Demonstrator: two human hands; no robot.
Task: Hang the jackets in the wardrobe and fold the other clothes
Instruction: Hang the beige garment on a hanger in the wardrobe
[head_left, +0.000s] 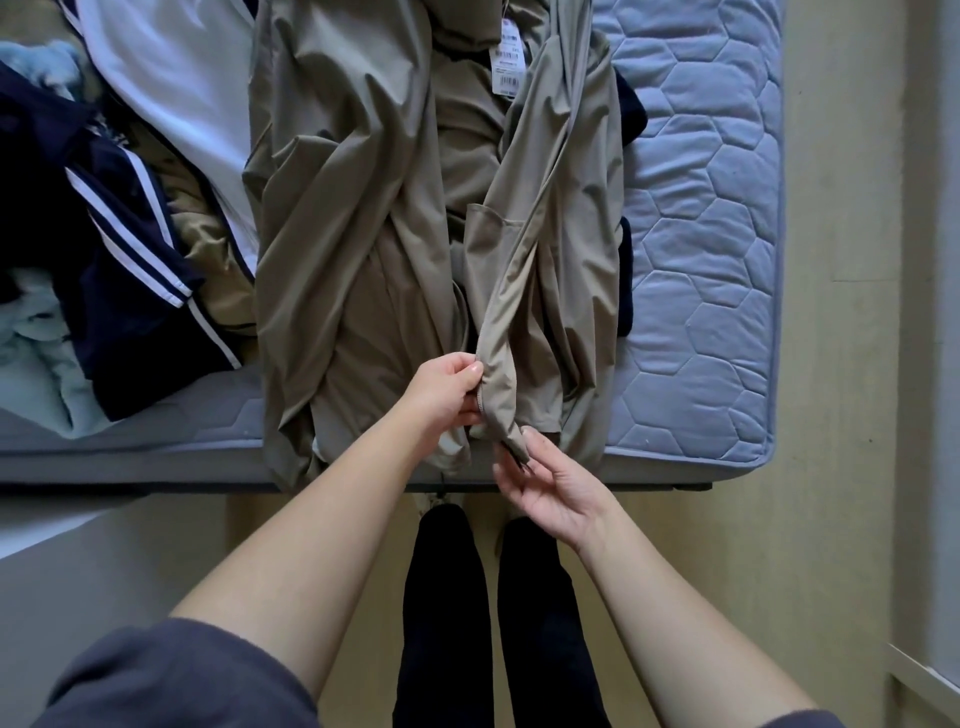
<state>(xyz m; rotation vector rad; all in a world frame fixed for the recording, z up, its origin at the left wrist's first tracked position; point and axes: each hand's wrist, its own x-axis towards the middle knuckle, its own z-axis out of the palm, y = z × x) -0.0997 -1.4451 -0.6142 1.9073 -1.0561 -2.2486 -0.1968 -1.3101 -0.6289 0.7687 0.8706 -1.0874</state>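
Found a khaki jacket (353, 208) spread open on a pale blue quilted mattress (701, 260), filling the view from 12 o'clock down to the centre, hem hanging over the mattress edge. Saw paper price tags (506, 62) lying inside it at 12 o'clock. Saw the left hand (447, 400) just below centre, thumb and curled fingers pinched on the zip edge (485, 332) of one front panel, holding that edge raised off the rest. Saw the right hand (550, 483) at 5 o'clock of the left and close beside it, palm up, thumb and fingertips nipped together on the bottom end of the same zip edge at the hem. Noted a heap of other clothes on the mattress at 9 o'clock: a navy garment with white stripes (130, 249), a white garment (171, 78) at 11 o'clock, a light blue garment (41, 353) at the far 9 o'clock margin. Noted dark-trousered legs (447, 597) at 6 o'clock on a beige floor (831, 467).
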